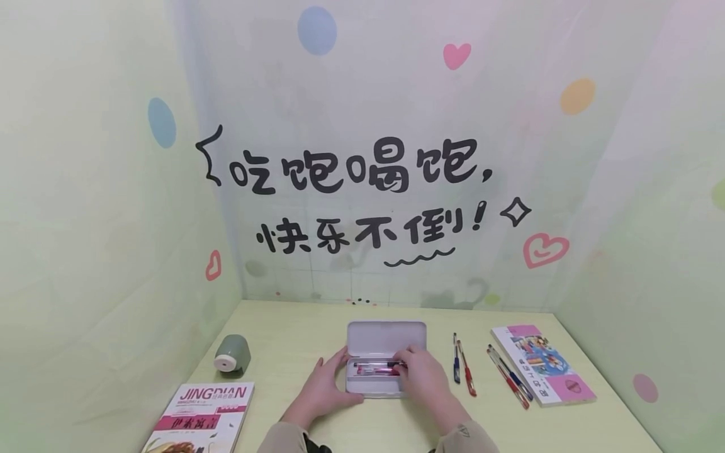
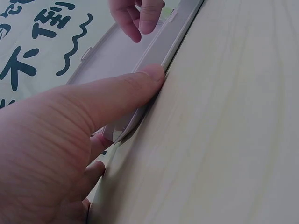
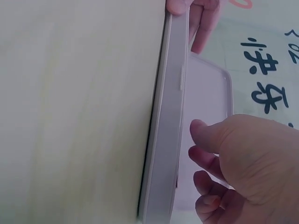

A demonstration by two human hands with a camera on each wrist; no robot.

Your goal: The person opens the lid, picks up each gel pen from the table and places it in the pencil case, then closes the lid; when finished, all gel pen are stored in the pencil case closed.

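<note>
A pale lilac pencil case (image 1: 376, 385) stands on the table with its lid (image 1: 386, 338) raised. Several pens (image 1: 370, 369) lie inside it, one with pink or red parts. The left hand (image 1: 328, 389) grips the case's left end; in the left wrist view its thumb (image 2: 121, 95) presses the front edge. Over the right end of the pens is the right hand (image 1: 421, 377), its fingers loosely bent. In the right wrist view that hand (image 3: 247, 163) shows nothing between thumb and forefinger. Its fingers hide part of the case's contents.
A grey-green sharpener (image 1: 233, 355) and a book (image 1: 198, 415) are at the left. Right of the case lie a blue pen (image 1: 455, 362) and a red pen (image 1: 467, 371), then more pens (image 1: 512, 380) beside a pink-and-white book (image 1: 544, 365). A printed curtain stands behind.
</note>
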